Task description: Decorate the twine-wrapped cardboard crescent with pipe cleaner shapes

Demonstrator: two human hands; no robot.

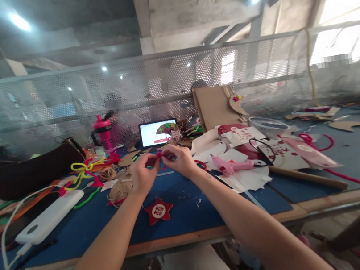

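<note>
- Evidently, left hand [143, 173] and right hand [180, 158] nearly closed, fingertips pinching small magenta fuzzy piece [159, 155] beyond red star-shaped plaque [159, 210].
- Advised: light, even pinch.

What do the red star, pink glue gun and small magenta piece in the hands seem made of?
Red star: probably card or thin board, fairly matt; its face looks flat and printed. Pink glue gun: likely moulded plastic, from its smooth-looking, rigid shell. Small magenta piece: cannot be told; it is tiny, blurred and partly covered by the fingers.
</note>
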